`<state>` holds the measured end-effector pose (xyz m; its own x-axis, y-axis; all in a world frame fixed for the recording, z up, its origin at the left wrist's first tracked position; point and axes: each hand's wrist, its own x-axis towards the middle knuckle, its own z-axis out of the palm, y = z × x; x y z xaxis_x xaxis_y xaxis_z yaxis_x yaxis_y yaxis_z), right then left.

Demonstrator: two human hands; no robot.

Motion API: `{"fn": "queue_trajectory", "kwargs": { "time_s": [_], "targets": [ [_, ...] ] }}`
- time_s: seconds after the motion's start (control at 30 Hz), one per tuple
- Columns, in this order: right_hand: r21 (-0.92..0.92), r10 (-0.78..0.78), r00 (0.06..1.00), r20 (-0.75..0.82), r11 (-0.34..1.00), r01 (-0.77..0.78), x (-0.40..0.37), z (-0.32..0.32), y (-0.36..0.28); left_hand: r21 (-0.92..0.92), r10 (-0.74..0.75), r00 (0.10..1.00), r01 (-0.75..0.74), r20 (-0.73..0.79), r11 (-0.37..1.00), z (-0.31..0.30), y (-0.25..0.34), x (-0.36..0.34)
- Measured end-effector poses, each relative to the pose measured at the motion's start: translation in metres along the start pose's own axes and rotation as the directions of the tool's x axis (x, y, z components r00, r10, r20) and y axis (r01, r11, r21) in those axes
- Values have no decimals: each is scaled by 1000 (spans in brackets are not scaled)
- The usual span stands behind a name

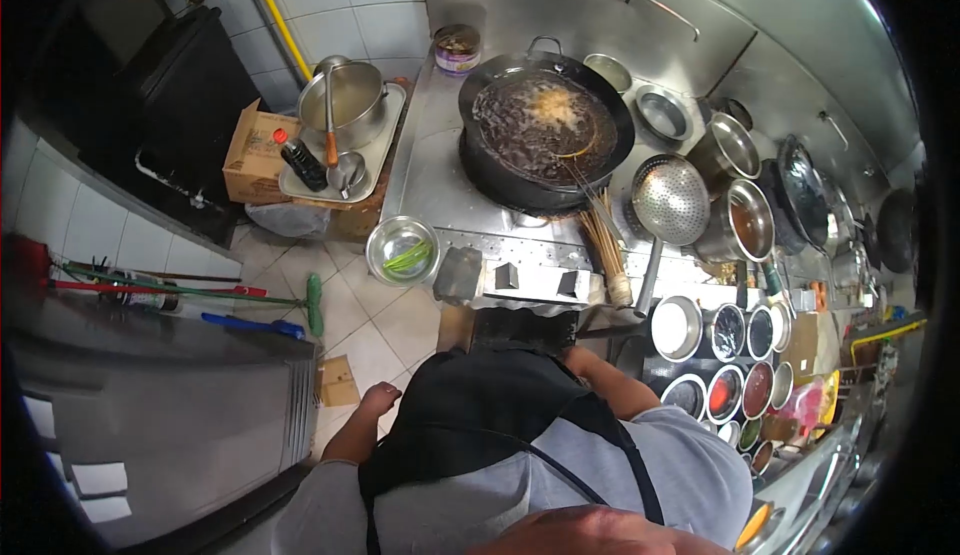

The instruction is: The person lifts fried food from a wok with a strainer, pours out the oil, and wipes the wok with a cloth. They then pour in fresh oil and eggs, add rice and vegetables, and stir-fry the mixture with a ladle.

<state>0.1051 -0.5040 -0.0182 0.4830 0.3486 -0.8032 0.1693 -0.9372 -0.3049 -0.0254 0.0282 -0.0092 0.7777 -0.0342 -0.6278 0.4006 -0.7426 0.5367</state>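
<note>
My left hand [381,398] hangs low beside the black apron [480,395], its fingers curled, with nothing seen in them. My right hand [577,360] is at the apron's right side, below the stove edge; its fingers are hidden. Ahead on the stove, a large black wok [615,120] holds dark bubbling liquid with a pale golden clump [554,107] in it. A wire strainer [590,145] rests in the liquid. A bamboo brush [604,240] and a perforated ladle [670,200] lie right of the wok. A metal bowl [376,252] with green stalks [408,257] sits at the stove's left corner.
At left, a tray [393,115] holds a pot [343,95], a red-capped bottle [303,162] and a ladle. Metal pots [740,220] and several seasoning containers [677,328] stand at right. A grey cabinet [190,395] and a green-headed mop [314,305] are at lower left.
</note>
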Motion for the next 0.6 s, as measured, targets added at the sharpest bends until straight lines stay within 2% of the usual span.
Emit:
{"fn": "queue_trajectory", "kwargs": {
  "time_s": [0.03, 0.1, 0.13, 0.2, 0.23, 0.3, 0.33, 0.4, 0.43, 0.47, 0.53, 0.57, 0.6],
  "targets": [
    [5, 16, 1000, -9, 1000, -16, -8, -7, -1, 2, 18, 1000, -18, 7, 1000, 2, -14, 14],
    [-54, -97, 984, -150, 995, 89, -24, -18, -3, 24, 61, 997, -63, 55, 998, 3, -29, 41],
    [-50, -83, 984, -159, 996, 76, -34, -18, -8, 26, 76, 995, -77, 60, 997, 0, -30, 48],
    [15, 30, 960, -277, 1000, -27, -48, -14, -21, 66, 173, 984, -175, 37, 982, -11, -27, 60],
    [20, 37, 959, -280, 999, -32, -40, 1, -16, -174, -127, 991, 133, 47, 976, -17, -8, 59],
    [-235, -123, 947, -295, 971, 53, 0, 64, 28, -146, -109, 993, 115, 50, 983, -26, -1, 66],
    [-229, -117, 947, -298, 972, 48, 0, 75, 34, -122, -97, 994, 102, 50, 987, -28, -2, 72],
    [-389, -257, 957, -134, 902, 188, -5, 85, 32, -89, -78, 994, 85, 81, 992, -35, 1, 72],
    [-383, -254, 957, -139, 905, 184, -10, 87, 28, -60, -65, 992, 72, 106, 996, -39, 1, 73],
    [-317, -194, 965, -179, 939, 130, -17, 91, 24, -52, -62, 992, 68, 108, 996, -43, 1, 73],
    [-240, -130, 968, -215, 968, 77, -23, 96, 14, 14, 96, 986, -99, 136, 995, -36, -22, 84],
    [49, 57, 980, -188, 998, -49, -22, 99, 13, 21, 96, 986, -100, 137, 995, -35, -29, 87],
    [326, 226, 968, -109, 928, -180, -19, 101, 13, 35, 84, 989, -89, 125, 995, -36, -32, 88]
  ]
}}
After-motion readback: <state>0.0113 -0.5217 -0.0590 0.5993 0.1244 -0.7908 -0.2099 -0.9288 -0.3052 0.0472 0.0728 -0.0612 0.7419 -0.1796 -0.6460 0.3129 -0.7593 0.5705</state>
